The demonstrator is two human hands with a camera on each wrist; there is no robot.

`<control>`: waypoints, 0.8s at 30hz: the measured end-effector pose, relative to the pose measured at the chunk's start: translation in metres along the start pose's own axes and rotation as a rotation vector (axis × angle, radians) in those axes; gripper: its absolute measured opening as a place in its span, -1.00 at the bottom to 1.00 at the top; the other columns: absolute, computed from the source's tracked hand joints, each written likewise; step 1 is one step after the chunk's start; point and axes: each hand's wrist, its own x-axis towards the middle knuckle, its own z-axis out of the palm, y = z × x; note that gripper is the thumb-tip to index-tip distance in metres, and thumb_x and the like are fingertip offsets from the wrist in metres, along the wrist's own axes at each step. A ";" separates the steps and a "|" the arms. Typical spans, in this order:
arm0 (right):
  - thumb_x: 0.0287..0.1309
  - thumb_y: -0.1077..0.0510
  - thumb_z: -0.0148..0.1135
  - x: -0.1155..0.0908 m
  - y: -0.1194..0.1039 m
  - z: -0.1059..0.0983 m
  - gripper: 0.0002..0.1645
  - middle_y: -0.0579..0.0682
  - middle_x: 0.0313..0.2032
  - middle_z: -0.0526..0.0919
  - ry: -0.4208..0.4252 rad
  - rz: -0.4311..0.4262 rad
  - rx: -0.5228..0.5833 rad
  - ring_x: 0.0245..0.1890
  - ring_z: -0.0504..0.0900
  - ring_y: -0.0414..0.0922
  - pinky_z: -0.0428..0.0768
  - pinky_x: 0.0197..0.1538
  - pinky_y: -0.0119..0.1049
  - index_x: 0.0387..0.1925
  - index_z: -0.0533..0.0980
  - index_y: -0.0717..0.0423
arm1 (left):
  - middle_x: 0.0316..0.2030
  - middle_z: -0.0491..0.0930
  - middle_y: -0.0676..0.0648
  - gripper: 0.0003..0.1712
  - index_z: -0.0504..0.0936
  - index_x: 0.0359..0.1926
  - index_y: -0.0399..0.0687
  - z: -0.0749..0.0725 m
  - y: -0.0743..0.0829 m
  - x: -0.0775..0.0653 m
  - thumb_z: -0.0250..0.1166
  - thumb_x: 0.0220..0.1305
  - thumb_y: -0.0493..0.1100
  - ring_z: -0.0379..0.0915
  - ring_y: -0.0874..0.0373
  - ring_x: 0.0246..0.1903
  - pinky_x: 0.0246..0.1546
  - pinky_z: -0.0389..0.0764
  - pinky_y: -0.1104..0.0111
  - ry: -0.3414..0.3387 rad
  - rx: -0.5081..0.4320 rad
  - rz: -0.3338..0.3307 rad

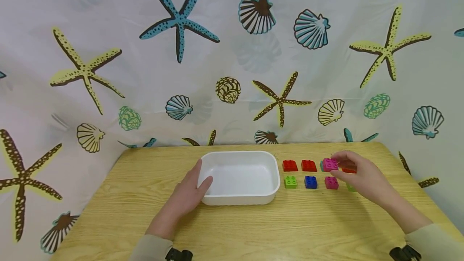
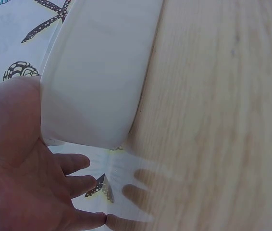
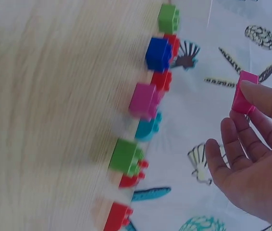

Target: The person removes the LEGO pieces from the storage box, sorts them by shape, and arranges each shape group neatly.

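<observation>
My left hand (image 1: 186, 192) holds the left end of a white plastic tub (image 1: 239, 200), its thumb over the rim. In the left wrist view the palm lies by the tub's end wall (image 2: 88, 96), while several fingers extend loosely beyond it. A pink toy building brick (image 1: 330, 165) is pinched between the thumb and fingers of my right hand (image 1: 362, 176), raised above the bricks on the table. The right wrist view shows the held pink brick (image 3: 244, 94) apart from the others. A teal brick (image 3: 148, 127) is partly hidden behind it in the head view.
Right of the tub, two rows of bricks include a red brick (image 1: 290, 166), another red brick (image 1: 309, 166), a lime brick (image 1: 290, 182), a blue brick (image 1: 310, 182) and a second pink brick (image 1: 331, 183). A patterned curtain (image 1: 232, 59) hangs behind the wooden table (image 1: 253, 233).
</observation>
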 end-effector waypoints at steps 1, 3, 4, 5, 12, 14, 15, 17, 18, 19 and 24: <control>0.50 0.03 0.47 -0.002 0.005 -0.003 -0.44 0.23 0.25 0.70 0.002 0.005 -0.011 0.28 0.67 0.32 0.69 0.24 0.27 0.37 0.56 0.18 | 0.74 -0.06 -0.36 0.00 -0.21 0.79 -0.24 0.000 -0.001 0.000 0.02 0.76 0.23 -0.15 -0.37 0.71 0.59 -0.11 -0.45 0.000 -0.001 0.002; 0.51 0.05 0.46 -0.005 0.016 -0.010 -0.44 0.25 0.24 0.71 0.011 0.010 -0.036 0.25 0.69 0.33 0.71 0.22 0.24 0.36 0.55 0.22 | 0.74 -0.07 -0.36 0.00 -0.22 0.79 -0.23 0.001 -0.002 0.001 0.01 0.76 0.24 -0.16 -0.36 0.71 0.59 -0.12 -0.45 0.000 0.001 0.002; 0.51 0.07 0.46 -0.006 0.021 -0.013 -0.45 0.26 0.22 0.71 0.015 0.013 -0.048 0.23 0.70 0.32 0.72 0.22 0.20 0.36 0.55 0.24 | 0.74 -0.07 -0.35 0.00 -0.22 0.79 -0.23 0.001 -0.002 0.001 0.00 0.76 0.23 -0.16 -0.35 0.71 0.59 -0.13 -0.45 -0.001 0.001 0.001; 0.51 0.08 0.46 -0.008 0.026 -0.016 -0.45 0.28 0.22 0.70 0.018 0.013 -0.055 0.22 0.70 0.33 0.73 0.21 0.17 0.35 0.55 0.27 | 0.74 -0.08 -0.35 -0.01 -0.22 0.79 -0.23 0.002 -0.003 0.002 0.00 0.77 0.24 -0.17 -0.35 0.71 0.59 -0.13 -0.44 -0.001 0.001 0.000; 0.52 0.04 0.45 -0.018 0.055 -0.037 -0.41 0.33 0.20 0.71 0.010 0.078 -0.084 0.20 0.71 0.33 0.66 -0.04 -0.49 0.34 0.55 0.34 | 0.74 -0.08 -0.35 -0.01 -0.22 0.79 -0.24 0.001 -0.001 0.000 0.00 0.77 0.22 -0.17 -0.36 0.71 0.58 -0.14 -0.46 -0.003 -0.002 0.007; 0.50 0.04 0.47 -0.020 0.061 -0.041 -0.41 0.33 0.18 0.72 0.012 0.092 -0.109 0.17 0.72 0.32 0.67 -0.05 -0.48 0.32 0.56 0.33 | 0.74 -0.08 -0.35 -0.01 -0.22 0.79 -0.25 0.000 0.000 -0.001 0.01 0.77 0.21 -0.17 -0.36 0.71 0.58 -0.14 -0.46 -0.005 -0.004 0.008; 0.49 0.03 0.48 -0.022 0.064 -0.043 -0.41 0.33 0.17 0.73 0.015 0.099 -0.125 0.16 0.73 0.32 0.66 -0.06 -0.47 0.31 0.57 0.33 | 0.74 -0.08 -0.35 -0.02 -0.21 0.79 -0.25 0.000 0.000 -0.001 0.01 0.77 0.21 -0.17 -0.36 0.71 0.58 -0.14 -0.46 -0.005 -0.004 0.007; 0.47 0.05 0.50 -0.024 0.071 -0.047 -0.43 0.33 0.14 0.74 0.023 0.106 -0.157 0.12 0.74 0.30 0.65 -0.08 -0.48 0.28 0.58 0.33 | 0.74 -0.08 -0.35 -0.02 -0.22 0.79 -0.25 0.000 0.000 -0.001 0.00 0.77 0.20 -0.18 -0.36 0.71 0.59 -0.14 -0.45 -0.008 -0.001 0.005; 0.46 0.06 0.51 -0.025 0.074 -0.049 -0.43 0.35 0.13 0.74 0.022 0.112 -0.159 0.10 0.74 0.30 0.64 -0.10 -0.49 0.28 0.58 0.35 | 0.74 -0.09 -0.35 -0.02 -0.23 0.79 -0.25 0.000 0.000 -0.001 0.00 0.77 0.21 -0.18 -0.36 0.71 0.59 -0.14 -0.45 -0.009 0.000 0.001; 0.45 0.07 0.51 -0.026 0.078 -0.051 -0.44 0.34 0.12 0.74 0.024 0.116 -0.163 0.08 0.75 0.28 0.62 -0.11 -0.53 0.27 0.58 0.36 | 0.74 -0.09 -0.35 -0.02 -0.23 0.79 -0.24 0.000 0.001 -0.001 0.00 0.77 0.21 -0.19 -0.35 0.71 0.59 -0.14 -0.45 -0.011 -0.001 -0.001; 0.44 0.14 0.51 -0.029 0.098 -0.055 -0.45 0.38 0.09 0.73 0.010 0.143 -0.144 0.02 0.78 0.25 0.69 -0.17 -0.48 0.24 0.56 0.43 | 0.75 -0.10 -0.35 0.00 -0.23 0.79 -0.24 0.000 0.001 -0.001 -0.01 0.77 0.24 -0.19 -0.36 0.71 0.59 -0.14 -0.44 -0.015 0.004 -0.007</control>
